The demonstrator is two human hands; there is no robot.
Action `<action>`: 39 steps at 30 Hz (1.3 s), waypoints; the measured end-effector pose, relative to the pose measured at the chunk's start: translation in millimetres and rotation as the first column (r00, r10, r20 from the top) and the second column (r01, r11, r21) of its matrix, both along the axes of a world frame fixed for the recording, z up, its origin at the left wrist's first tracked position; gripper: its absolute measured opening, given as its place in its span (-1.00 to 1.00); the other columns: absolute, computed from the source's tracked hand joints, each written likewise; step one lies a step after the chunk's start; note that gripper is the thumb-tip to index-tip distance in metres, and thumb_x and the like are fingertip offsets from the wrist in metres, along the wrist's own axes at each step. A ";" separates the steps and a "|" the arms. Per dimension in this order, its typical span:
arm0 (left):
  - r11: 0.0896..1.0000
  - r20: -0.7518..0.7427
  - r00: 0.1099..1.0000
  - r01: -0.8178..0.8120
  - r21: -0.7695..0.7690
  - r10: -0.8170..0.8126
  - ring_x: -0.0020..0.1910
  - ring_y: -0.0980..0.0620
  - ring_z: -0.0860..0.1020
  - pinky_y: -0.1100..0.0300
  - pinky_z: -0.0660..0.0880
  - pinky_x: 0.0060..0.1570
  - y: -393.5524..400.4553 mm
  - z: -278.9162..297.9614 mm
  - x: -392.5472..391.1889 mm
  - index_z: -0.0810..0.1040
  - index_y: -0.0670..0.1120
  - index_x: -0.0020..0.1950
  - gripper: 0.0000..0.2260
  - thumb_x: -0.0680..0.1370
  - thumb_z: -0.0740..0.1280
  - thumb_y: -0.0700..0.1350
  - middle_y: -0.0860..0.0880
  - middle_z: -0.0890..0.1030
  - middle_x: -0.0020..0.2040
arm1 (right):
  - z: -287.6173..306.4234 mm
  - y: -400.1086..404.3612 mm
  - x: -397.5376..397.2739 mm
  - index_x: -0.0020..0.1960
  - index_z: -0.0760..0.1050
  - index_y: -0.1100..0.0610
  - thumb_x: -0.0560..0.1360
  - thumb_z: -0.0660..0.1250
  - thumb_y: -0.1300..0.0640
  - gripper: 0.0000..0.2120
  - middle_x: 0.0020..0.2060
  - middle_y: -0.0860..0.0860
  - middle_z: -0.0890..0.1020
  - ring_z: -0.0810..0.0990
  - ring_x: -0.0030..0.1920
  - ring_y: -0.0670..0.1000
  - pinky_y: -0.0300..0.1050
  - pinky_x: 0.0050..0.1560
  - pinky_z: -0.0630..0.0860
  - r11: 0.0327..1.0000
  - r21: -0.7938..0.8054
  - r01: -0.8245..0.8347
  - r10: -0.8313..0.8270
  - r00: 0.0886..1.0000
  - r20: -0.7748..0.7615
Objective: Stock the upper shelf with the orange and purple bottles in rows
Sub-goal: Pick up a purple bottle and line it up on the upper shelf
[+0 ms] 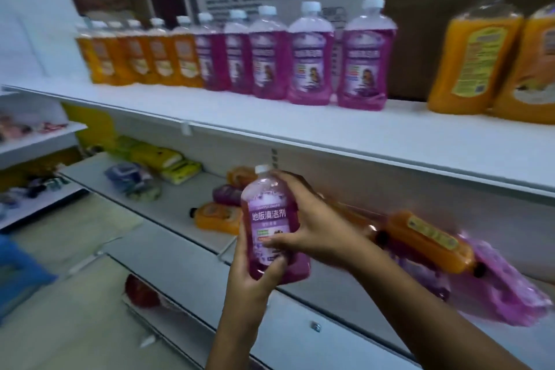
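head view of a shop aisle with white shelves. on the upper shelf (pixel 270 117) a row of orange bottles (pixel 135 54) runs into a row of purple bottles (pixel 309 57). more bottles lie flat on the lower shelf (pixel 180 204). below the upper shelf, a purple bottle (pixel 270 219) is held nearly upright, cap up, label facing the camera. the left hand (pixel 252 267) grips its base from below; the right hand (pixel 303 219) wraps its side, fingers curled round it.

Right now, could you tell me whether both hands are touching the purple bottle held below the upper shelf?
Touching. The head view shows the left hand wrapped around the purple bottle near its base, and the right hand gripping its side.
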State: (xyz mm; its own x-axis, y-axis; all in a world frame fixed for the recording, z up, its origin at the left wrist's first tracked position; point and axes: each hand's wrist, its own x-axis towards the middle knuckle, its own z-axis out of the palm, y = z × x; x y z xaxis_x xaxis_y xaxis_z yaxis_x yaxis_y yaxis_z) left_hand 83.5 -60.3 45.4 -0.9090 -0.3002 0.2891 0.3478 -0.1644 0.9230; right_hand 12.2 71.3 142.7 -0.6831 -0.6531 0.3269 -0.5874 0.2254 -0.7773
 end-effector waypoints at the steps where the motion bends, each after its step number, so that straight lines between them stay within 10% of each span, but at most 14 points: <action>1: 1.000 -0.008 1.000 -0.029 -0.004 0.029 0.22 -0.07 0.62 0.12 0.61 0.00 -14.3 0.8 5.1 0.38 0.30 0.43 -0.26 0.31 0.60 0.11 0.01 0.62 0.27 | 3.2 -17.1 3.2 0.51 0.11 -0.22 0.36 0.59 0.09 -0.09 0.33 -0.25 0.35 0.47 0.31 -0.21 -0.29 0.15 0.58 1.000 0.017 -0.019 0.019 1.000 -0.017; 17: 0.987 -0.246 0.967 -0.105 -0.123 0.072 0.18 0.00 0.63 0.17 0.61 -0.03 -155.0 78.2 41.3 0.36 0.29 0.45 -0.30 0.37 0.54 0.01 0.04 0.62 0.24 | 87.7 -143.5 44.2 0.57 0.06 -0.11 0.46 0.51 0.07 -0.15 0.48 -0.19 0.19 0.36 0.43 -0.08 -0.11 0.19 0.61 0.990 0.014 -0.137 0.133 0.925 -0.357; 27: 0.892 -0.359 0.932 -0.118 -0.436 -0.052 0.26 0.08 0.57 0.14 0.60 0.08 -172.5 170.1 -18.8 0.02 0.13 0.61 -0.21 0.53 0.44 -0.01 0.10 0.54 0.31 | 166.4 -133.3 -13.8 0.60 -0.07 -0.11 0.45 0.49 0.13 -0.05 0.52 -0.10 0.14 0.36 0.44 -0.01 -0.46 0.19 0.45 0.994 0.098 -0.043 0.086 0.865 -0.494; 33: 0.812 -0.312 0.942 -0.083 -0.577 -0.125 0.28 0.15 0.54 0.19 0.54 0.21 -179.5 225.3 -86.1 0.06 0.18 0.60 -0.19 0.49 0.47 -0.03 0.12 0.54 0.32 | 192.3 -126.9 -66.8 0.61 -0.05 -0.03 0.46 0.50 0.22 -0.05 0.52 0.03 0.12 0.24 0.50 0.03 -0.08 0.37 0.47 0.995 -0.008 0.097 -0.083 0.801 -0.593; 39: 0.778 -0.162 0.973 0.030 -0.628 -0.168 0.24 0.16 0.57 -0.02 0.52 0.27 -200.5 237.5 -156.7 0.09 0.20 0.59 -0.13 0.43 0.52 -0.04 0.12 0.58 0.29 | 193.6 -140.2 -123.2 0.60 0.02 -0.02 0.44 0.52 0.26 -0.06 0.49 0.03 0.16 0.30 0.35 -0.09 -0.55 0.14 0.41 0.984 -0.001 0.178 -0.151 0.829 -0.538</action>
